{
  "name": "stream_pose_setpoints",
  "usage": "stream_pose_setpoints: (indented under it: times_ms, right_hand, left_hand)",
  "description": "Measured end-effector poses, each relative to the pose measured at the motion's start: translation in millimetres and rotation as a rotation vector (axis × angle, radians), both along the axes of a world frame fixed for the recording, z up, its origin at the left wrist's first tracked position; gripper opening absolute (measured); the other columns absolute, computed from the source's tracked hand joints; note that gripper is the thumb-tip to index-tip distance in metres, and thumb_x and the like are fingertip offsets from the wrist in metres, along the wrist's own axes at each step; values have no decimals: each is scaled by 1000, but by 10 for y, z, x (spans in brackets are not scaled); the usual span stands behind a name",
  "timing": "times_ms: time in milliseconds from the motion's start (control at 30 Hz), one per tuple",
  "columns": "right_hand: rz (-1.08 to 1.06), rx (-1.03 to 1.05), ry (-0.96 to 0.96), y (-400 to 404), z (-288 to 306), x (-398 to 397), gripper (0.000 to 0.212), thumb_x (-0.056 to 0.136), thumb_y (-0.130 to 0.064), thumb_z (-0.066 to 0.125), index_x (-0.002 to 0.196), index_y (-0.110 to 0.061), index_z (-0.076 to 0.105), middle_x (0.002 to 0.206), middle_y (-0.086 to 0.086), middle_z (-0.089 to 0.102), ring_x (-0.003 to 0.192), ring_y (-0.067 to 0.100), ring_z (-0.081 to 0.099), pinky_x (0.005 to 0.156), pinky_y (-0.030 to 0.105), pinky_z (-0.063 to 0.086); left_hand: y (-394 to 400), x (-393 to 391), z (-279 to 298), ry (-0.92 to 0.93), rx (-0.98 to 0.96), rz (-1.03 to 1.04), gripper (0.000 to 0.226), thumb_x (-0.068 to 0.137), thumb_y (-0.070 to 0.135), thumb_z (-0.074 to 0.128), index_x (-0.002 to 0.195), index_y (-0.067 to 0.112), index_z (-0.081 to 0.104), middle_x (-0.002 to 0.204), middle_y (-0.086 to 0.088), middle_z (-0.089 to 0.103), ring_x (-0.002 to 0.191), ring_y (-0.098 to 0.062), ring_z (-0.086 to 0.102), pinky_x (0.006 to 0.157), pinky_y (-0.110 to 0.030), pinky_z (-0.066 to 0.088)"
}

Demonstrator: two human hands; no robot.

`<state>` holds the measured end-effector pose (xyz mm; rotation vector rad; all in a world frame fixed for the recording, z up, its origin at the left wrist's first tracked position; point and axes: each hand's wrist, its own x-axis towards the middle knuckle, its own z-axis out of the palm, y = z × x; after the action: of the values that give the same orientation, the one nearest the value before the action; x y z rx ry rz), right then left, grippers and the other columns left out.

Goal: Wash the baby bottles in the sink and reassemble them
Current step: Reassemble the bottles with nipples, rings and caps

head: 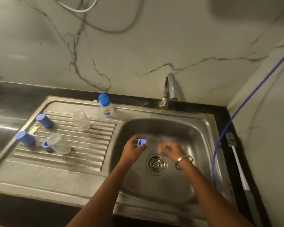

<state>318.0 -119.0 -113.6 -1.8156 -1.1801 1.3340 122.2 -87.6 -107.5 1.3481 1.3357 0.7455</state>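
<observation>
Left hand (134, 149) pinches a blue bottle ring (141, 142) over the sink basin (202, 128) — near its left wall. Right hand (168, 149) blurred, finger state can't be told. Inverted clear bottles (81, 120) and blue caps (44, 120) crowd the drainboard (82, 154); basin floor around the drain (156, 164) open.

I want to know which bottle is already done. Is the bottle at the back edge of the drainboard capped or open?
Capped. The bottle stands upright at the drainboard's back edge with its blue cap on top.
</observation>
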Motion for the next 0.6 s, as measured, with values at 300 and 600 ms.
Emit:
stream_pose_setpoints:
  times_ms: [300, 600]
  right_hand:
    - [65, -113, -476, 68, -184, -137, 14, 86, -15, 63, 85, -5, 73, 94, 18, 71, 92, 26, 67, 77, 27, 48]
    - [58, -20, 108, 15, -107, -117, 8, 80, -11, 74, 88, -14, 74, 90, 9, 73, 88, 22, 68, 75, 27, 54]
  left_hand:
    - [-33, -27, -85, 55, -33, -14, 26, 81, 18, 77, 101, 33, 68, 90, 9, 71, 75, -7, 67, 80, -30, 56]
    - [-14, -110, -131, 43, -58, 10, 32, 80, 17, 77, 111, 21, 68, 95, 1, 71, 80, -15, 67, 85, -39, 57]
